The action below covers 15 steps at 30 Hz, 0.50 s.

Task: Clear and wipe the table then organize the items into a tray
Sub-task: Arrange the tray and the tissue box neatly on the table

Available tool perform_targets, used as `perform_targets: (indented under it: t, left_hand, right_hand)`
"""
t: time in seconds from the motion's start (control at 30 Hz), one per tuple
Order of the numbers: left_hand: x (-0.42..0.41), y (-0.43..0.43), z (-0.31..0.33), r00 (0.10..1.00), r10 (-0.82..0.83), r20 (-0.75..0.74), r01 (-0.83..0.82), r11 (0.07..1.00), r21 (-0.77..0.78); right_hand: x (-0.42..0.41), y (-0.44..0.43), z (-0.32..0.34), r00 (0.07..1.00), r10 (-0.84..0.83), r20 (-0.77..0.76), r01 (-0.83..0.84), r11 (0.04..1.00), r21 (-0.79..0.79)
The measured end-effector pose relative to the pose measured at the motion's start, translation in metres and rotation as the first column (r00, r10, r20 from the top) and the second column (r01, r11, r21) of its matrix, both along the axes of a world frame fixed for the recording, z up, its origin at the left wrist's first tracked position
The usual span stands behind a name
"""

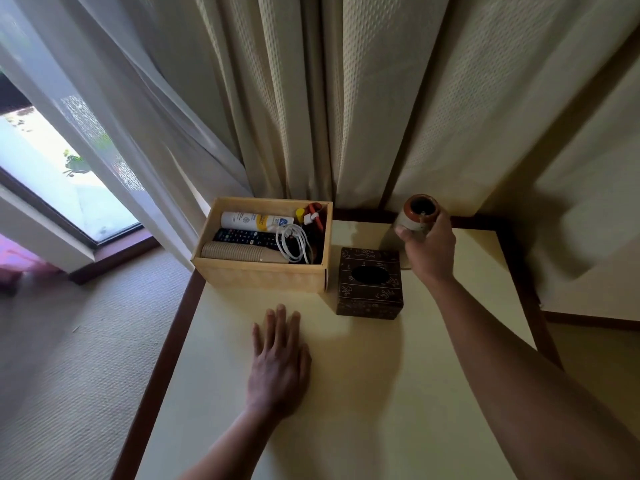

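A tan box tray (263, 277) stands at the back left of the cream table (363, 393). It holds a white tube (249, 220), a black remote (252, 238), a stack of paper cups (239, 252), a white cable (294, 242) and a red-capped item (315, 214). A dark carved tissue box (370, 282) sits just right of the tray. My right hand (427, 251) grips a small brown-rimmed ceramic jar (417, 211) at the back of the table. My left hand (278, 362) lies flat on the tabletop, fingers spread, holding nothing.
Beige curtains (311, 98) hang right behind the table. A glass door (52, 168) and carpet floor (69, 358) lie to the left. The table has a dark wooden rim (166, 358). A wall (588, 220) stands on the right.
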<state>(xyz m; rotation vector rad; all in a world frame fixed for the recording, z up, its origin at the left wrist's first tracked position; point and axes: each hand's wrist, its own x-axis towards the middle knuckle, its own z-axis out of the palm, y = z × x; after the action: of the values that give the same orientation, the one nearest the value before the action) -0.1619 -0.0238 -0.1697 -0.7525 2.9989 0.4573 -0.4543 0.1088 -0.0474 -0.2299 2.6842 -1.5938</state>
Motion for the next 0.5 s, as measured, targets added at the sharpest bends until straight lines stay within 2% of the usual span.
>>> perform_targets:
  t: [0.23, 0.33, 0.43, 0.5]
  left_hand:
    - [-0.001, -0.001, -0.003, 1.000, -0.001, 0.001, 0.001, 1.000, -0.004]
    - [-0.001, 0.000, -0.003, 1.000, 0.004, 0.002, -0.004, 1.000, -0.004]
    - [0.000, 0.000, -0.002, 1.000, 0.006, 0.004, -0.006, 1.000, -0.005]
    - [0.000, 0.001, 0.000, 1.000, 0.008, 0.007, -0.008, 1.000, -0.007]
  right_hand:
    - [-0.013, 0.023, 0.001, 1.000, 0.018, 0.011, -0.018, 1.000, -0.014]
    - [-0.007, 0.031, 0.001, 0.999, 0.047, -0.003, -0.047, 0.998, 0.039]
    - [0.032, 0.039, -0.014, 1.000, 0.000, 0.029, -0.003, 0.993, 0.118]
    - [0.071, 0.044, -0.029, 0.998, 0.065, -0.016, -0.063, 0.989, 0.136]
